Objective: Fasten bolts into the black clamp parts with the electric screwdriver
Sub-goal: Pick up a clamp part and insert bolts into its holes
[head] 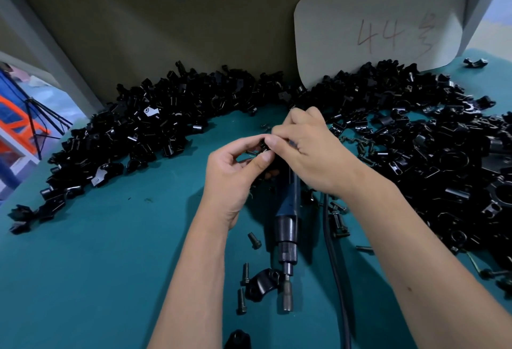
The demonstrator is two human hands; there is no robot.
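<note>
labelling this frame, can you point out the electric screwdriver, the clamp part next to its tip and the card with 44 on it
electric screwdriver (286, 231): head view, on its black collar.
clamp part (261, 283): head view, on its curved black body.
card (376, 35): head view, on the handwritten 44.

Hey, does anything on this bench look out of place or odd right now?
Mostly the electric screwdriver: it lies unused on the green mat under both wrists, bit toward the person. Loose bolts lie scattered beside it.
</note>
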